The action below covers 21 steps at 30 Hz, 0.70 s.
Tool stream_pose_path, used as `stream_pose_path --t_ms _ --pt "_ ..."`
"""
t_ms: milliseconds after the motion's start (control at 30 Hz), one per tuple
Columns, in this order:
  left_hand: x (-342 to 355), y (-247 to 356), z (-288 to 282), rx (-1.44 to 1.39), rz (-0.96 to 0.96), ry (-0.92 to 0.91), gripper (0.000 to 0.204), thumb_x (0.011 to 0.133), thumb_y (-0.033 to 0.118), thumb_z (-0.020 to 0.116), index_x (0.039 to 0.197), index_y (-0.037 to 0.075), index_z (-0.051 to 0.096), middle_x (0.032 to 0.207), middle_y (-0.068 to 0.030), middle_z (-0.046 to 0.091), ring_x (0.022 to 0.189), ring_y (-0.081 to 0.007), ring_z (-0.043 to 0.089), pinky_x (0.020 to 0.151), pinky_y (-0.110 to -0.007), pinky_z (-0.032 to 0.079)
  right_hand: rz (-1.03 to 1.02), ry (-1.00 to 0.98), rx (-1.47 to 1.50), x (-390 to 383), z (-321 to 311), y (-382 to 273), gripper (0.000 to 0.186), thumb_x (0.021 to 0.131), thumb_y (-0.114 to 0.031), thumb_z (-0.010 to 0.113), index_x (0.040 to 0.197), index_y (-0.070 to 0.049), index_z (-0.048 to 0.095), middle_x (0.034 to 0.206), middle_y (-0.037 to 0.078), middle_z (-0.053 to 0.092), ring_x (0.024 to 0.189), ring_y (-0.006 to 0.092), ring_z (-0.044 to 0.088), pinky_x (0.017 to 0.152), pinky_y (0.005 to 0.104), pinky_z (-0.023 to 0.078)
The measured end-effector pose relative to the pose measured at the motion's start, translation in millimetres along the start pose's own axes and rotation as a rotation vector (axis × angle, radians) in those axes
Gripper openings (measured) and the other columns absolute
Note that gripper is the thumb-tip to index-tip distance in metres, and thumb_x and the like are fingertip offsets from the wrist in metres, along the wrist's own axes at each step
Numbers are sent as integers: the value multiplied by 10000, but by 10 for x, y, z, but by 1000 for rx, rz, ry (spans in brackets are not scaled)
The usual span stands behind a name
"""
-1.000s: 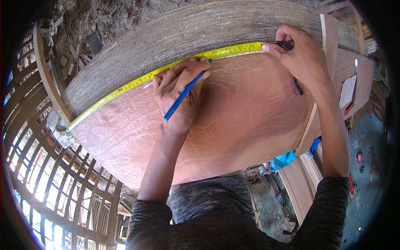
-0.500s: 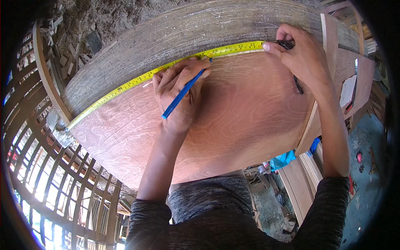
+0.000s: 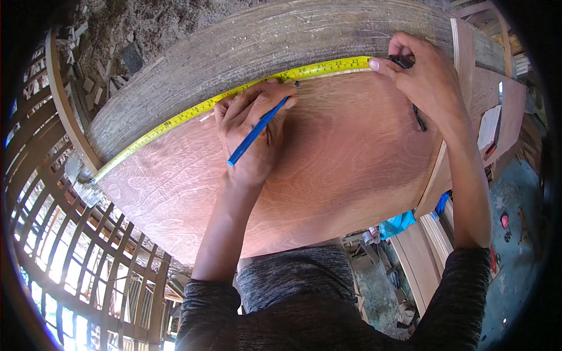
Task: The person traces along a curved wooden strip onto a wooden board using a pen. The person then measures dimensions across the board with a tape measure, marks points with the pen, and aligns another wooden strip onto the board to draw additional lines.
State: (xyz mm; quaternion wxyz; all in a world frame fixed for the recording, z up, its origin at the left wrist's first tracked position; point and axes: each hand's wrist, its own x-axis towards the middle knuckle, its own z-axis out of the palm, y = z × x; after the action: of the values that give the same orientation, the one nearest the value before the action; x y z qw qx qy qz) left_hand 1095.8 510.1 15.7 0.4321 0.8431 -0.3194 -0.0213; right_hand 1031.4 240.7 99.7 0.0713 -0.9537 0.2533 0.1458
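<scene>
A yellow tape measure (image 3: 187,115) is stretched along the far edge of a reddish-brown plywood sheet (image 3: 345,152). My left hand (image 3: 252,128) rests on the sheet near the middle of the tape, its fingers closed round a blue pencil (image 3: 257,133). The pencil slants, with its upper end at the tape and the sheet's far edge. At the tape's right end my right hand (image 3: 424,73) grips the dark tape case, mostly hidden by the fingers, with the thumb at the blade. A thin black object (image 3: 419,119) lies by the right wrist.
Beyond the sheet runs a weathered grey wooden plank (image 3: 246,50). A slatted wooden barrier (image 3: 88,257) stands on the left. Upright plywood pieces (image 3: 462,64) and another panel (image 3: 506,117) are at the right. Below right are long boards (image 3: 415,257) and a turquoise bag (image 3: 398,225).
Almost nothing has moved. The pencil's upper end has shifted very slightly at the sheet's edge; both hands keep their places on the pencil and the tape measure.
</scene>
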Motion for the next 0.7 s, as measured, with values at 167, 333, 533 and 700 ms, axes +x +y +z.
stream_pose_path --t_ms 167,333,533,700 --pt "7 -2 -5 -42 0 14 143 854 185 817 992 186 780 982 5 777 948 -138 702 816 -323 399 -10 7 3 3 5 15 445 842 -491 812 906 -79 657 822 142 700 792 294 677 745 448 528" --pt "5 16 -1 -34 -8 8 143 856 183 816 995 185 778 992 3 778 940 -144 703 815 -322 397 -30 7 -6 9 2 25 453 839 -500 813 911 -80 662 828 144 705 802 293 682 753 442 533" --pt "6 15 -6 -20 -21 1 141 865 184 811 1001 184 776 994 4 780 944 -143 705 823 -321 396 -7 0 -9 4 12 11 457 835 -503 814 908 -80 655 829 143 706 806 299 684 759 447 531" --pt "3 -1 -7 -37 -15 -6 139 867 181 809 1002 186 776 993 3 780 949 -148 707 829 -322 399 -6 1 -24 4 -13 -11 448 835 -493 817 916 -84 654 832 143 706 809 307 683 766 450 529"
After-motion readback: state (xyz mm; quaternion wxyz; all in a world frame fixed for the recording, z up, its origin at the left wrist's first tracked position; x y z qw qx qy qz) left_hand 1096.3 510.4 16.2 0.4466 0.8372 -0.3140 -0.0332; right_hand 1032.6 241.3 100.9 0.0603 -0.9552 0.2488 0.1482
